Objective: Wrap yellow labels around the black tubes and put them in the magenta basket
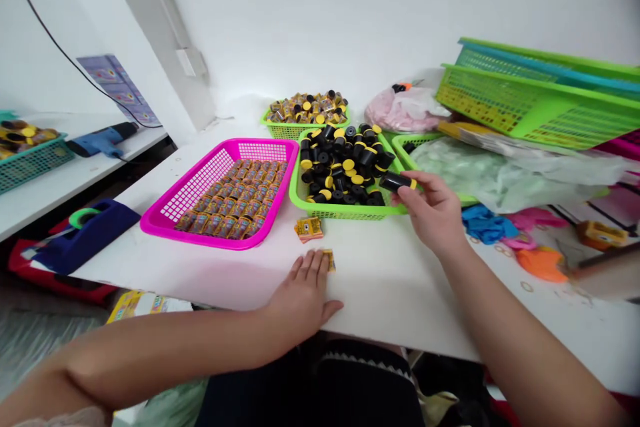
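My right hand [434,210] grips a small black cylinder [394,182] with a yellow end, held over the right edge of a green basket [345,212] full of similar black and yellow cylinders. Flat on the white table lies my left hand [306,287], fingers stretched out, partly covering a small yellow printed label [330,260]. A little stack of such labels [309,229] sits just beyond it. To the left, a magenta basket [175,208] holds rows of cylinders wrapped in printed labels.
Another green basket [280,128] of wrapped cylinders stands at the back. Stacked baskets [530,103] and plastic bags [460,167] fill the right side. On the left are a blue tape dispenser [90,240] and a blue heat gun [103,140] on a side table.
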Demonstrator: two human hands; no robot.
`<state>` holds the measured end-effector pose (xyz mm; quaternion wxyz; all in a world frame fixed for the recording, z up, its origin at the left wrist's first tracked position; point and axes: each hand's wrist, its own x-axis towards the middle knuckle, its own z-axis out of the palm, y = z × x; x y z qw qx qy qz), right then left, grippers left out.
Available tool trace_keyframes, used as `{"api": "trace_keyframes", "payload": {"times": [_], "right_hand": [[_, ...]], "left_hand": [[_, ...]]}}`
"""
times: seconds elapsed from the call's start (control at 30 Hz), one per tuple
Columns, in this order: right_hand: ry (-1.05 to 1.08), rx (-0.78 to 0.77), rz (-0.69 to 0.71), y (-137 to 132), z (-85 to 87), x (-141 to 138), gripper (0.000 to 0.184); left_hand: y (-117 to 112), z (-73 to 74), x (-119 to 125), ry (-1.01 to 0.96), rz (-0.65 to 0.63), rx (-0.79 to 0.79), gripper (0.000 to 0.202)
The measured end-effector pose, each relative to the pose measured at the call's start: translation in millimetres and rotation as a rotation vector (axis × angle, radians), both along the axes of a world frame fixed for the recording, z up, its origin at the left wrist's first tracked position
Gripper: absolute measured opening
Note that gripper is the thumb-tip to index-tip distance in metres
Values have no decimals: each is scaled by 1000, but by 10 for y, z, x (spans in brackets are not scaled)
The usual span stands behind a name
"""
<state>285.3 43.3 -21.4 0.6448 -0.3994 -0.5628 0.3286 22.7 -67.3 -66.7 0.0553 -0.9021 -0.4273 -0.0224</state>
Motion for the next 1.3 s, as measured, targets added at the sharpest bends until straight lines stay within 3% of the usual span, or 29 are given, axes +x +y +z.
{"api": "trace_keyframes", "payload": {"times": [0.1,0.2,0.27,0.33,0.43,0.57,0.63,0.73,0.83,0.9,0.97,1.1,1.3], "right_hand": [[-29,-25,44,-62,43,-32,36],[-62,-43,66,-122,90,-80,35],[-79,-42,81,-147,111,-109,34],[-96,-38,102,-161,121,-133,32],[-127,-49,155,-167,119,-159,31],[-138,-42,216,-156,102,-182,35],[-108,-14,211,-143,92,-189,39],[-73,-8,195,-128,83,-197,35],[-69,-19,191,-134,89,-207,30],[-70,-26,206,-149,99,-212,31],[-78,-43,238,-169,109,-213,34],[-59,-94,317,-213,123,-212,42],[47,-229,394,-260,131,-266,35]], "left_hand": [[-321,-122,-113,0,-117,107,76],[-624,-106,-270,-6,-271,287,45],[-661,-67,-307,-7,-325,326,39],[-525,-21,-277,-11,-359,329,39],[-131,73,-167,15,-399,254,38],[296,238,-63,-82,-169,-152,32],[404,321,-42,-178,-44,-295,25],[536,469,2,-364,70,-326,24],[722,632,105,-633,56,-318,32],[858,696,192,-825,12,-391,21],[966,691,263,-1024,38,-580,12],[1054,535,282,-1246,175,-909,37],[1058,348,170,-1255,46,-934,56]]}}
